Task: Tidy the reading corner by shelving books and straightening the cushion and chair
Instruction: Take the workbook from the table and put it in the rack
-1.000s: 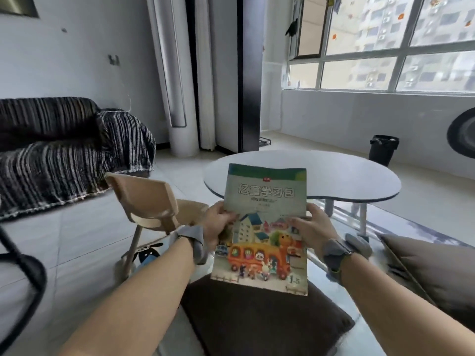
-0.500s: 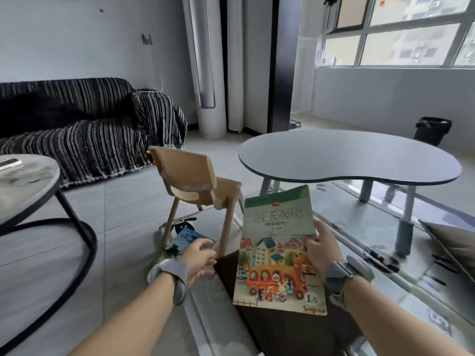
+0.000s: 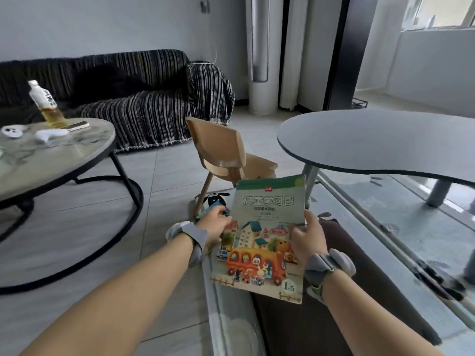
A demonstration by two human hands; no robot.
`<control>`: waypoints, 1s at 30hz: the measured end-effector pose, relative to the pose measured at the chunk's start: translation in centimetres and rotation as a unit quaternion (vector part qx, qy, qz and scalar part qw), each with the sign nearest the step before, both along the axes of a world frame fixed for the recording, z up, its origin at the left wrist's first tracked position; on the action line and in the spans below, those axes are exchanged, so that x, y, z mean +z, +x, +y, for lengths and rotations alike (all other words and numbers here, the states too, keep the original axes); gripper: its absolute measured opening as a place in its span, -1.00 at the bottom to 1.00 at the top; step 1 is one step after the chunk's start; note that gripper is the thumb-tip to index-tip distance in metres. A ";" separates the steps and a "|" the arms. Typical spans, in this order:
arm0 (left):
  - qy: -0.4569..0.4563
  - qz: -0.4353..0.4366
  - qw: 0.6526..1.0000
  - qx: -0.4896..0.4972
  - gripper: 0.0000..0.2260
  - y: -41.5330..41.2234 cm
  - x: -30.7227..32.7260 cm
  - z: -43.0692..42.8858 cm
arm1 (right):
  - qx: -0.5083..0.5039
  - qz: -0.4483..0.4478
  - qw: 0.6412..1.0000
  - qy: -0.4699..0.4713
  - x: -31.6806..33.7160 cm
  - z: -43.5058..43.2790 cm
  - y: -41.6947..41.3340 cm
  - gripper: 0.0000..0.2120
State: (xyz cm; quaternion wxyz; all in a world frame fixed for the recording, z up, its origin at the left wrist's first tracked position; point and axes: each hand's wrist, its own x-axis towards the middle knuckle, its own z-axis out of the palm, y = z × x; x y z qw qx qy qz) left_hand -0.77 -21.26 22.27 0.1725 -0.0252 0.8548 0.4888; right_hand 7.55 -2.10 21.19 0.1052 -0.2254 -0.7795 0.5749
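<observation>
- Cushion (image 3: 282, 330): dark brown, lying flat on the floor mat at the bottom of the view, directly under the raised book. It is soft and will sag when lifted, so it is best taken by two opposite edges.
- Picture book (image 3: 267, 227): a thin paperback with a colourful bus cover, held in the air, cover up, above the cushion. It looks light and flexible. Held by one edge it will droop, so support near the middle of a long side or at the spine suits it, and the glossy cover may slide against other books.
- Right grip (image 3: 307, 242): closed on the book's right edge about halfway up, thumb on the cover and fingers hidden beneath. It carries the book alone.
- Left grip (image 3: 214, 224): lowered to the floor just left of the held book, fingers bent down over a second book. It appears to touch that book, but the view does not show whether it has closed on it.
- Second book (image 3: 214, 201): flat on the floor by the chair's legs, with a black-and-white cartoon figure on a blue cover (only partly visible). It is probably as thin as the first, so one edge must be raised before fingers can get under it.
- Chair (image 3: 218, 145): small, tan, rigid plastic, standing askew beside the grey table (image 3: 359, 140). The backrest top is the obvious handhold.
- Round table (image 3: 51, 155): to the left, carrying a bottle (image 3: 47, 104) and small items.
- Sofa (image 3: 141, 111): farthest, with a striped cover.
</observation>
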 end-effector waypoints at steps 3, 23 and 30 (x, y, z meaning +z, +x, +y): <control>-0.037 -0.029 0.999 -0.021 -0.63 -0.5 -0.4 -1.1 | 0.009 0.011 0.999 -0.035 -0.6 -0.5 -0.6 -0.74; -0.166 0.046 0.984 -0.042 -0.73 -30.1 -21.6 -15.0 | -0.046 -0.127 0.985 -0.104 -24.9 -17.3 -26.2 -0.66; -0.205 0.040 0.971 -0.114 -0.74 -37.0 -28.4 -15.0 | -0.074 -0.210 0.975 -0.009 -30.7 -19.4 -31.9 -0.57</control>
